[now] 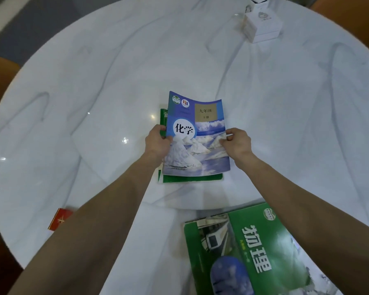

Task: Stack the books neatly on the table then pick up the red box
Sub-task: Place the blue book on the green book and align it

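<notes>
A blue chemistry book (197,135) with white mounds on its cover lies on top of a green book (192,179) in the middle of the round table. My left hand (158,141) grips the blue book's left edge. My right hand (238,142) pinches its right edge. The blue book's far end curls upward a little. A second green book (249,250) with a train picture lies near me at the front right. The red box (59,219), with a gold star, sits at the front left edge, partly hidden by my left forearm.
The white marble table (115,81) is round. A small white box (262,24) stands at the far right. Brown chair backs show at the left edge and the far right corner.
</notes>
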